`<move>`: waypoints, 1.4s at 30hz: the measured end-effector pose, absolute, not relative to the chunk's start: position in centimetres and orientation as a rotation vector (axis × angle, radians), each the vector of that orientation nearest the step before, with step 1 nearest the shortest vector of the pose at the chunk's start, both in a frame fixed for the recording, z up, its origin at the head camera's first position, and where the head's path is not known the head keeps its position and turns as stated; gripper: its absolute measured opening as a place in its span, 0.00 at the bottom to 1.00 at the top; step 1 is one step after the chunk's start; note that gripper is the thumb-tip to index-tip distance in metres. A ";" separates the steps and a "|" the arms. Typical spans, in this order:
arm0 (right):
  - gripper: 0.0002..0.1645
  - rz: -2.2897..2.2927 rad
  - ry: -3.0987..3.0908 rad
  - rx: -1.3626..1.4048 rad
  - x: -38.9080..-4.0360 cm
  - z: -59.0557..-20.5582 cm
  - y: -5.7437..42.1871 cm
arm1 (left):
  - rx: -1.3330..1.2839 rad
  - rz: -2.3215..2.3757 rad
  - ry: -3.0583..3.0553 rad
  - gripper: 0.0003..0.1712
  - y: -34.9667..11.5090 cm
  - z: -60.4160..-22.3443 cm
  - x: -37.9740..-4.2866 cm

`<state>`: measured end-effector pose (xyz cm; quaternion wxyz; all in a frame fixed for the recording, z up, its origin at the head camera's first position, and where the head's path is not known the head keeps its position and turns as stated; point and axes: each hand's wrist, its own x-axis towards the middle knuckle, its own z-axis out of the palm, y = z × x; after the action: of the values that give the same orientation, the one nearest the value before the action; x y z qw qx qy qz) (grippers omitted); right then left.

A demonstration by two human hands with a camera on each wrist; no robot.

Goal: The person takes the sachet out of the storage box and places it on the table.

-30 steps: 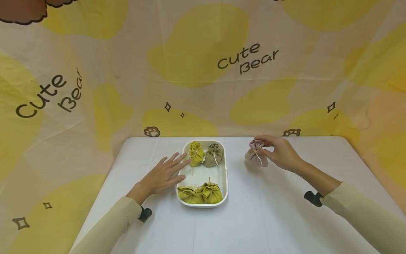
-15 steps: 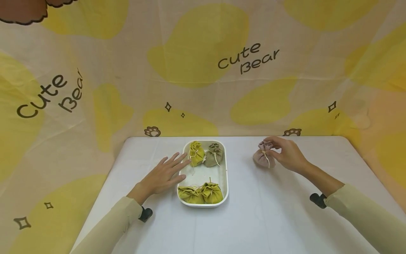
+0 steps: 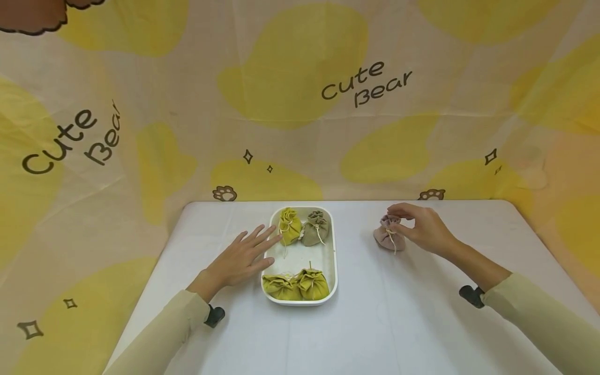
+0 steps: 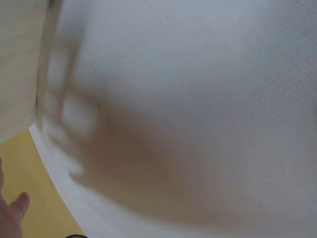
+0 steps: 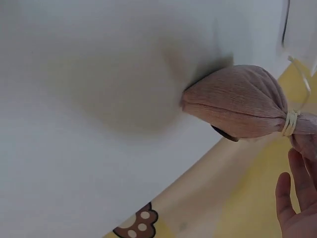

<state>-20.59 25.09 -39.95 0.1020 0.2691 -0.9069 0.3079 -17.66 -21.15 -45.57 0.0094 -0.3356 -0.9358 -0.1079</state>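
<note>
My right hand (image 3: 428,229) pinches the gathered top of a dusty-pink drawstring pouch (image 3: 390,239) between thumb and fingers, to the right of the tray. In the right wrist view, the pouch (image 5: 237,101) has its base at or very near the white tabletop and a pale cord tied around its neck. My left hand (image 3: 239,259) lies with spread, straight fingers at the left rim of the white tray (image 3: 334,260). Inside the tray, a yellow pouch (image 3: 290,227) and an olive-grey pouch (image 3: 315,230) sit at the far end; two yellow pouches (image 3: 313,285) sit at the near end.
The white table (image 3: 365,323) ends at a cloth backdrop (image 3: 290,104) printed with yellow patches and lettering, which rises behind and along the sides. Dark wrist devices (image 3: 214,316) are worn at both cuffs. The left wrist view mostly holds tabletop (image 4: 223,99) and hand shadow.
My right hand has carried the pink pouch a little to the right and lowered it towards the tabletop. The left hand and tray stay as they were.
</note>
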 end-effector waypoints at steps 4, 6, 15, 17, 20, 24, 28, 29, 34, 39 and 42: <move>0.23 0.956 -2.717 0.833 -20.1 -39.4 23.7 | -1.042 -0.338 -2.934 0.35 -21.2 -45.5 -17.7; 0.23 0.983 -2.733 0.859 -19.9 -39.3 22.8 | -1.033 -0.343 -2.948 0.35 -21.2 -45.4 -17.7; 0.25 1.117 -2.714 1.019 -18.4 -38.9 18.2 | -1.030 -0.372 -2.967 0.35 -21.1 -45.2 -17.6; 0.26 1.154 -2.706 1.053 -18.1 -38.9 17.3 | -1.028 -0.375 -2.971 0.35 -21.1 -45.2 -17.6; 0.28 1.202 -2.699 1.104 -17.7 -39.1 16.2 | -1.027 -0.372 -2.972 0.35 -21.1 -45.2 -17.6; 0.31 1.223 -2.701 1.194 -17.2 -39.4 15.0 | -1.027 -0.375 -2.973 0.35 -21.0 -45.2 -17.6; 0.33 1.285 -2.721 1.279 -16.7 -39.8 14.0 | -1.031 -0.372 -2.962 0.35 -21.0 -45.2 -17.7; 0.34 1.307 -2.728 1.294 -16.5 -39.8 13.8 | -1.031 -0.369 -2.961 0.35 -21.0 -45.3 -17.7; 0.37 1.380 -2.749 1.365 -15.8 -40.4 12.4 | -1.025 -0.361 -2.964 0.35 -21.1 -45.4 -17.8; 0.39 1.359 -2.744 1.426 -15.2 -41.0 11.3 | -1.022 -0.370 -2.973 0.35 -21.1 -45.5 -17.8; 0.40 1.352 -2.747 1.433 -15.0 -41.3 10.6 | -1.025 -0.369 -2.970 0.35 -21.2 -45.4 -17.8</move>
<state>-15.01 10.63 -41.27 -0.1191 0.4210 -0.8067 0.3972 -17.81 -21.15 -45.41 -0.0109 -0.3241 -0.9387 -0.1166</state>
